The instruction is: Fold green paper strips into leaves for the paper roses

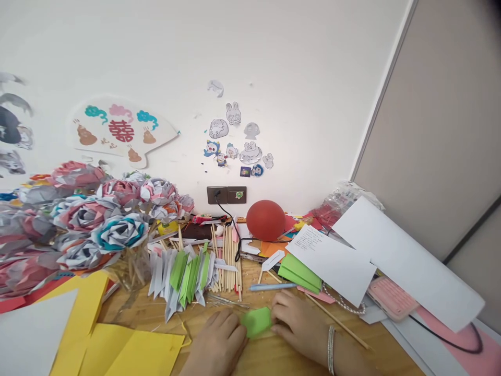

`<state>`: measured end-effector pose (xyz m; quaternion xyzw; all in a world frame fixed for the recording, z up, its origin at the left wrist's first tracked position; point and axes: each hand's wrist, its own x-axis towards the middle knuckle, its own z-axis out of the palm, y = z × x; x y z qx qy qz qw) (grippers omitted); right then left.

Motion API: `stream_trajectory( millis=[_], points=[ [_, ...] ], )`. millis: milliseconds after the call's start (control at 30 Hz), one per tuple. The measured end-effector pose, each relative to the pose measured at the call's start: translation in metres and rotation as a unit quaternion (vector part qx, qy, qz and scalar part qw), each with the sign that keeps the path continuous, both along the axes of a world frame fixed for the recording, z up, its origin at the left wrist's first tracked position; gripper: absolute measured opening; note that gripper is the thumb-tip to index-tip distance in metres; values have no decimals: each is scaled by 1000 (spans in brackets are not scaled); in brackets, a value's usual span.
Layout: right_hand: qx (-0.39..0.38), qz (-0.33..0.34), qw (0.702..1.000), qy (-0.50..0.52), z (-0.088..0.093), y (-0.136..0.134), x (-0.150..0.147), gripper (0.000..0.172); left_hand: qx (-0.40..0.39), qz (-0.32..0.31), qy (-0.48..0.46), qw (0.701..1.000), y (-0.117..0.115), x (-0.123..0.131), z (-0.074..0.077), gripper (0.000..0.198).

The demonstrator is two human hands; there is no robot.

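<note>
The green paper (256, 322) lies near the middle of the surface's (264, 360) near edge, between two hands. The left hand (221, 334) is curled low against the paper's left end; its fingertips are hidden, so whether it grips or only presses, I cannot tell. The right hand (291, 325) is nearly closed, thumb and fingers pinching the right end. If the two pull unevenly, the paper could skew, crease crookedly or tear. The pen (273, 286) lies just beyond the right hand and could roll if knuckles nudge it. The stick (338, 321), slanting toward the near right corner, could be knocked by the forearm wearing the bracelet (331, 350). By the far edge, the balloon (266, 220) sits on clutter; any jolt might set it rolling.
</note>
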<state>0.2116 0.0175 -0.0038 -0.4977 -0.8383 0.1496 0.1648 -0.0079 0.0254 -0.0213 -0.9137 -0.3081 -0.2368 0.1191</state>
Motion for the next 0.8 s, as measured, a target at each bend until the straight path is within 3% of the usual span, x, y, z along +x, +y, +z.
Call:
stream_trajectory(
  millis=[267, 433, 633, 800],
  points=[
    [8, -98, 994, 39, -10, -1, -10, 6, -86, 82, -22, 993, -1, 9, 0, 12],
    [12, -129, 991, 35, -11, -2, -15, 7, -58, 122, -10, 991, 2, 12, -7, 12],
    [-16, -163, 984, 72, -9, 0, -14, 10, 59, 9, 3, 998, 1, 4, -8, 19],
    [-38, -157, 984, 77, -7, 3, -7, 13, 41, 3, 40, 998, 2, -13, -4, 30]
  ],
)
